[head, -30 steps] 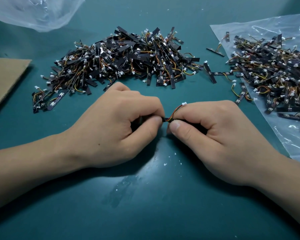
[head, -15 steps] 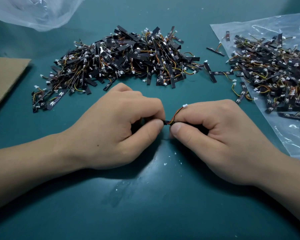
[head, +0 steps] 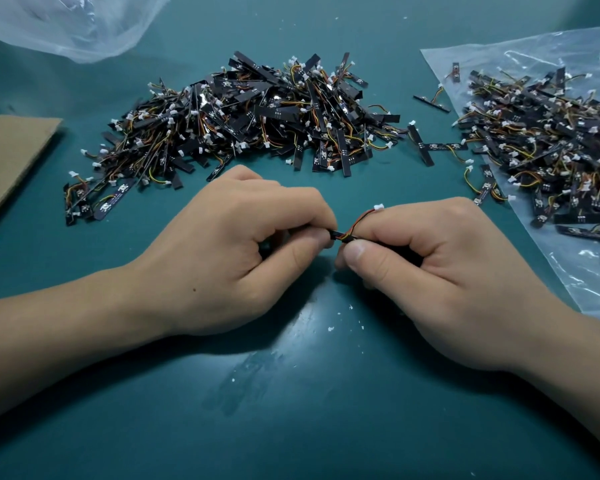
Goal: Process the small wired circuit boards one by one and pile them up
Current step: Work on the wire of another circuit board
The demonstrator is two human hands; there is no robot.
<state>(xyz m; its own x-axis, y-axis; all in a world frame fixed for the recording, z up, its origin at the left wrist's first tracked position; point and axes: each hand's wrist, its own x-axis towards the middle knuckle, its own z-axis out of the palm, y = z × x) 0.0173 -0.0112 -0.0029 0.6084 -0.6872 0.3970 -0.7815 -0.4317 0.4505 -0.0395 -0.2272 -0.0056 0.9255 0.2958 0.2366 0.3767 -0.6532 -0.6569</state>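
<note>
At the bottom of the frame we note both forearms lying on the green desk [head: 291,438]. White flecks [head: 330,329] are scattered on it just below the hands.

At mid-frame the left hand [head: 229,258] and right hand [head: 440,271] meet thumb to thumb. Each has its fingers curled and clamped on one end of a single small black board [head: 338,234]. Only a short stretch of it shows in the gap between the thumbs. The rest is hidden inside both fists, so we cannot say what the fingers do underneath. Its coloured wires [head: 359,220] rise from the gap over the right forefinger and end in a white connector [head: 379,207], which hangs free. We judge that the two-ended grip serves to bend, snap or trim the board. The flecks may be debris of that work, but the frame confirms neither.

Beyond the hands, in the upper middle, a large heap [head: 257,116] of like boards with wires lies directly on the desk. At the right a second heap [head: 541,140] rests on a clear plastic sheet [head: 596,296], cut off by the frame edge. We take one for stock and one for finished work, but cannot tell which is which. A few stray boards [head: 420,145] lie between the heaps.

At the left edge a piece of cardboard [head: 11,154] is partly cut off. At upper left lies a crumpled plastic bag [head: 66,26], contents indiscernible.
</note>
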